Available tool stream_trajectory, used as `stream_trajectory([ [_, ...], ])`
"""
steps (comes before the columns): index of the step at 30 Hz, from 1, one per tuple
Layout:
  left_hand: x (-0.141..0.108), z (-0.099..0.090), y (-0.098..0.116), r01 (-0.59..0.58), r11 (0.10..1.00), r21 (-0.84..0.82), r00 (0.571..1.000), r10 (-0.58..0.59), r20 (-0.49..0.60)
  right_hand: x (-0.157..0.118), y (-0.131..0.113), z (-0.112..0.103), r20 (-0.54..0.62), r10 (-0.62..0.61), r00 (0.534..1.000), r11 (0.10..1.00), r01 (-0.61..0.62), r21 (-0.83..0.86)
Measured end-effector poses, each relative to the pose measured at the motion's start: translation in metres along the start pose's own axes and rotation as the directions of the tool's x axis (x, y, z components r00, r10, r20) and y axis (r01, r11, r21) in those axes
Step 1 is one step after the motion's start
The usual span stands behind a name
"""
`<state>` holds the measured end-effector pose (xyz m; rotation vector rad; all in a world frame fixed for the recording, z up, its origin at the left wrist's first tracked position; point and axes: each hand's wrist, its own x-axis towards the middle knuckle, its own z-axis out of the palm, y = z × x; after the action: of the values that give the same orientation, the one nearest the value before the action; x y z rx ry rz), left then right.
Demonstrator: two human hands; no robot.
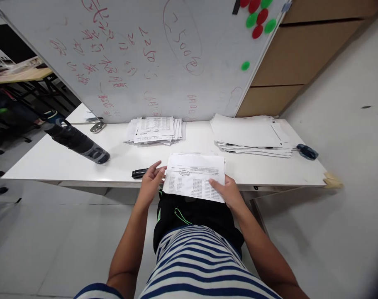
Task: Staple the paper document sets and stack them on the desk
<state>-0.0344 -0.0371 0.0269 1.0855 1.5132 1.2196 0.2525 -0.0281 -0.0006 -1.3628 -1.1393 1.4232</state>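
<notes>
A printed sheet of paper (193, 176), with rows of text and an oval stamp-like mark, extends over the front edge of the white table. My right hand (228, 192) grips its right side, thumb on top and fingers underneath. At the opposite edge, my left hand (152, 179) has its fingers apart; whether the fingertips touch the paper I cannot tell. A black stapler-like object (140, 173) lies just left of that hand. Behind the sheet, a stack of printed papers (154, 129) sits to the left and a larger paper stack (246, 132) to the right.
A dark water bottle (79, 143) is on the table's left part, with a small grey object (97, 127) behind it. At the right end lies a dark blue object (307, 151). A whiteboard (220, 50) and cardboard boxes (303, 52) rise behind the white table (120, 162).
</notes>
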Motion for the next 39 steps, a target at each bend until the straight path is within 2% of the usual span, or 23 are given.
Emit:
stream_trajectory([
  [2,0.004,-0.020,-0.007,-0.131,0.942,0.309,0.983,0.164,-0.085,0.000,0.005,-0.001,0.015,0.066,0.998,0.996,-0.067,0.056],
  [4,0.013,-0.041,-0.018,-0.213,0.739,0.640,0.947,0.318,-0.052,0.000,0.009,0.001,0.024,0.092,0.995,0.994,-0.093,0.057],
  [5,0.018,-0.051,-0.024,-0.222,0.627,0.747,0.936,0.350,-0.015,0.001,0.010,0.003,0.025,0.094,0.995,0.994,-0.096,0.047],
  [6,0.024,-0.059,-0.030,-0.216,0.553,0.805,0.937,0.348,0.013,0.001,0.011,0.005,0.027,0.094,0.995,0.995,-0.094,0.037],
  [8,0.034,-0.071,-0.040,-0.180,0.510,0.841,0.954,0.298,0.024,0.002,0.009,0.010,0.027,0.088,0.996,0.996,-0.088,0.013],
  [10,0.040,-0.077,-0.047,-0.146,0.524,0.839,0.967,0.255,0.009,0.004,0.007,0.017,0.032,0.077,0.997,0.997,-0.076,-0.020],
  [14,0.041,-0.078,-0.049,-0.129,0.548,0.826,0.971,0.238,-0.006,0.008,0.003,0.032,0.047,0.028,0.998,0.993,-0.022,-0.115],
  [21,0.032,-0.079,-0.048,-0.206,0.603,0.771,0.964,0.260,0.055,0.010,-0.001,0.052,0.098,-0.016,0.995,0.975,0.037,-0.220],
  [28,0.031,-0.081,-0.046,-0.218,0.640,0.737,0.970,0.226,0.091,0.012,-0.009,0.075,0.201,-0.004,0.979,0.967,0.055,-0.249],
  [32,0.032,-0.088,-0.033,-0.207,0.649,0.732,0.978,0.111,0.178,0.012,-0.009,0.082,0.208,0.015,0.978,0.963,0.042,-0.266],
  [35,0.034,-0.090,-0.016,-0.130,0.676,0.725,0.983,-0.007,0.183,0.013,-0.005,0.081,0.173,-0.008,0.985,0.958,0.057,-0.281],
  [37,0.037,-0.085,-0.006,-0.087,0.686,0.722,0.993,-0.001,0.120,0.013,-0.002,0.079,0.155,-0.018,0.988,0.957,0.062,-0.284],
  [39,0.043,-0.075,0.002,-0.087,0.671,0.737,0.996,0.079,0.045,0.013,0.001,0.077,0.150,-0.012,0.989,0.960,0.054,-0.275],
])
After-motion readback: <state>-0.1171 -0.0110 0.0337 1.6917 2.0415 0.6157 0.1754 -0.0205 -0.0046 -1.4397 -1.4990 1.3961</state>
